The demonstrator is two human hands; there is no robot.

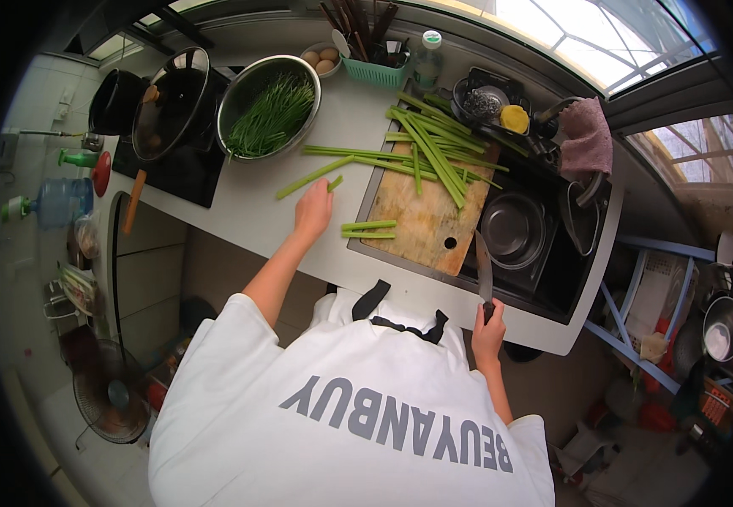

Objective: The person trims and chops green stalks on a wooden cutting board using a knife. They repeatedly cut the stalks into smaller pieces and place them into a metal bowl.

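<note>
My left hand [315, 206] is over the white counter, left of the cutting board, with its fingers around a short piece of green celery stalk [335, 183]. A longer stalk [315, 177] lies just beyond the fingers. My right hand [489, 328] grips the dark handle of a kitchen knife [484, 269], whose blade points away from me beside the board's lower right corner. On the wooden cutting board [414, 222] rests a loose pile of long celery stalks [433, 149]. A few short cut lengths [369, 225] lie across its left edge.
A steel bowl of long green leaves [269, 108], a bowl of eggs [322, 59] and a green utensil basket [374, 71] stand along the back. At left is a lidded pan [172, 104] on the cooktop. Right of the board, the dark sink [553, 279] holds a metal basin [512, 231].
</note>
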